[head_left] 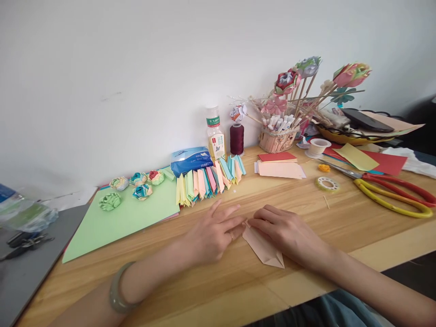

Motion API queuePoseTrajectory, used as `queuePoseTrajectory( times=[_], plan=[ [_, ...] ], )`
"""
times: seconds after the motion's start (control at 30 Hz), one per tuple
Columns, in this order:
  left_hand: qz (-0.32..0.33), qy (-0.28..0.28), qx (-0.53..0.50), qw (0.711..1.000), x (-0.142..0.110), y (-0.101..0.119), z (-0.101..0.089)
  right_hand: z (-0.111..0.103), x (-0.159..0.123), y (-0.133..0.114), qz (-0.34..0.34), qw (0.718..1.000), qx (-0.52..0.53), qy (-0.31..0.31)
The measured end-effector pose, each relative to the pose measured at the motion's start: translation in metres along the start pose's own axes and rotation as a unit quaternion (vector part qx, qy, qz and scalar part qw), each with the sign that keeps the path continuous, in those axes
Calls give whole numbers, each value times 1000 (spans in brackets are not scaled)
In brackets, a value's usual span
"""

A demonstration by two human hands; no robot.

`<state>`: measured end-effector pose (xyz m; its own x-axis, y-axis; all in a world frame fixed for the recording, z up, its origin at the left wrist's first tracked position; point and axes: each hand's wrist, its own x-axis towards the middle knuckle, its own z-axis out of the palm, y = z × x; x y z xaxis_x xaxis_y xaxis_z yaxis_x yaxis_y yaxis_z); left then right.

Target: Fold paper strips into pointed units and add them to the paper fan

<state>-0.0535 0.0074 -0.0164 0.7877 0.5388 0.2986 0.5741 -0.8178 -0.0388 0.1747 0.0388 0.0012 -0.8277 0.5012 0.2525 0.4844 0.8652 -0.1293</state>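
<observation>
A pale pink sheet of folded paper (263, 250) lies on the wooden table in front of me, tapering to a narrow far end. My left hand (213, 234) pinches that tip with thumb and index finger, its other fingers raised and spread. From the other side, my right hand (286, 231) closes its fingertips on the same end, its palm side partly covering the paper's right edge. Beyond my hands stands a row of folded paper pieces (207, 181) in yellow, green, pink and blue. Flat pink paper slips (281, 170) are stacked farther right, a red one on top.
Several paper flowers (142, 192) rest on green paper (136, 218) at left. Large scissors (391, 190) and a tape roll (327, 183) lie right. Behind are a tissue pack (191, 160), a bottle (215, 136), dark red thread (237, 139) and a basket (277, 140) with stemmed flowers.
</observation>
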Motion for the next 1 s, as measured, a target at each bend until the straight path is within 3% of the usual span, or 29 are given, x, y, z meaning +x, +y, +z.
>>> queuePoseTrajectory(
  times=[0.4,1.0],
  plan=[
    [23,-19,-21,999,1,-5,-4,3,-1,1,-19,999,-22,-26],
    [8,-30,-47,998,3,-6,-7,1,-9,10,-75,996,-48,4]
  ],
)
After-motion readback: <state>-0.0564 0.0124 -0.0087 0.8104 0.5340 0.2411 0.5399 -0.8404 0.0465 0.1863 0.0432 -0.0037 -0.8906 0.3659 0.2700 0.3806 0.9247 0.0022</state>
